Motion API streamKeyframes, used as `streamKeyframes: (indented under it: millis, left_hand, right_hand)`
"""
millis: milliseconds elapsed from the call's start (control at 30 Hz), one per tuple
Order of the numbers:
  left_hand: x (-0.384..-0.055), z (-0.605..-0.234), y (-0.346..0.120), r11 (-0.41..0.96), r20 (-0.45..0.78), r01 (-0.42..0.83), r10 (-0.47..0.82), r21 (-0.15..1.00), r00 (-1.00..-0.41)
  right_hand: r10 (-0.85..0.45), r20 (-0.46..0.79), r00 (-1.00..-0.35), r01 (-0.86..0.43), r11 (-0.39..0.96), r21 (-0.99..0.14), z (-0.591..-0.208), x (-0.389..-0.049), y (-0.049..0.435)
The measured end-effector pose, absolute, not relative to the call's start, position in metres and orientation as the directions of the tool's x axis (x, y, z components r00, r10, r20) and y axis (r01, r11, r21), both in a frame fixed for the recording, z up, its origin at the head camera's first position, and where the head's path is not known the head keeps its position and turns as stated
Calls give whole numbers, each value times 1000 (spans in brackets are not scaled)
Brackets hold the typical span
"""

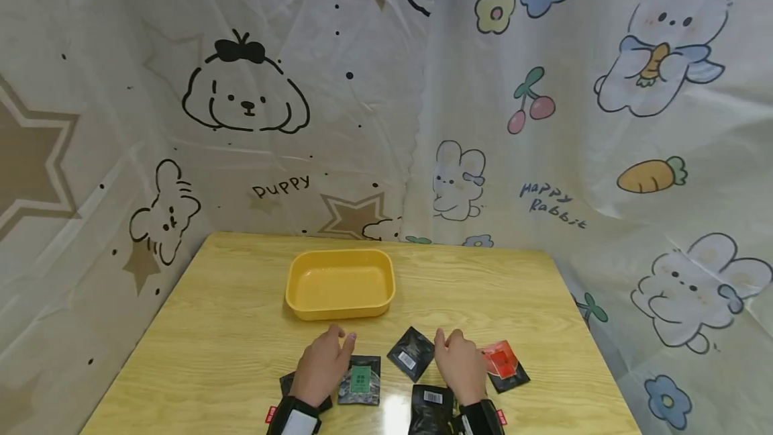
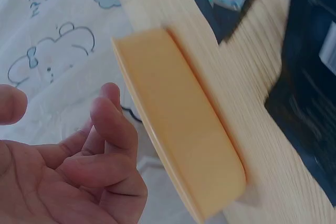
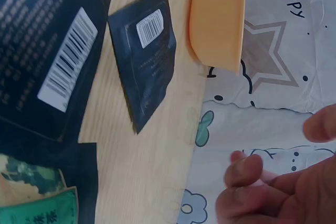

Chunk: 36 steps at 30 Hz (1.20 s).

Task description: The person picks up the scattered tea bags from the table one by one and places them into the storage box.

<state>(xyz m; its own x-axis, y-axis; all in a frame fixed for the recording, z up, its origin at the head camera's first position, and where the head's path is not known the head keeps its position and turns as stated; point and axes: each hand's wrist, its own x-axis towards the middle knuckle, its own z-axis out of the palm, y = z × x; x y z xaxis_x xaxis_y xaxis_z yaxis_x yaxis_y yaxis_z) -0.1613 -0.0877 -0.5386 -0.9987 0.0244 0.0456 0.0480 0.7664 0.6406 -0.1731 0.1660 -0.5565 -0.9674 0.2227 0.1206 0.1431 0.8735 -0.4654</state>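
Fingers of left hand [image 1: 321, 366] and right hand [image 1: 461, 365] curl loosely, empty; the square black foil-like packet [image 1: 409, 349] just beside the latter, near the rectangular yellow plastic tray [image 1: 340, 311], probably lifts best pinched at one corner.

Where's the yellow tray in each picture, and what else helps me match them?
Head: the yellow tray sits in the lower half, left of the middle.
Left wrist: in the middle, slanted.
Right wrist: at the top, right of the middle, partly cut off.
Shared landmark: the small blue flower by the back edge of the table.
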Motion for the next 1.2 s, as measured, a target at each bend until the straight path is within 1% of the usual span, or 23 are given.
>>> streamKeyframes:
  millis: [100, 200, 333, 467, 600, 833, 933, 1033, 1200]
  left_hand:
    - [-166, -540, -75, 774, 36, 55, 42, 631, -998]
    - [-170, -541, -62, 783, 55, 90, 72, 616, -996]
    - [-178, -544, -47, 790, 111, 164, 122, 591, -986]
    - [-187, -550, -33, 798, 118, 197, 158, 570, -980]
    - [-196, -558, -18, 823, 109, 201, 168, 532, -980]
    - [-197, -575, 12, 871, 123, 222, 187, 438, -975]
    - [-200, -584, 21, 903, 115, 208, 177, 375, -977]
    - [-204, -592, 29, 931, 79, 175, 158, 321, -984]
    - [-209, -600, 37, 947, 99, 151, 128, 282, -987]
  right_hand:
    - [228, 92, -969, 167, 885, -434, -559, -172, 165]
    - [253, 69, -965, 203, 887, -416, -564, -170, 164]
    - [290, 48, -956, 246, 878, -411, -571, -172, 160]
    - [308, 16, -951, 273, 866, -420, -576, -175, 157]
    - [313, 2, -950, 282, 861, -423, -580, -175, 155]
    - [316, -116, -942, 335, 855, -396, -584, -168, 157]
    - [305, -144, -941, 337, 858, -388, -586, -169, 156]
    - [298, -189, -936, 349, 857, -380, -587, -173, 154]
    - [291, -185, -939, 343, 848, -405, -587, -179, 150]
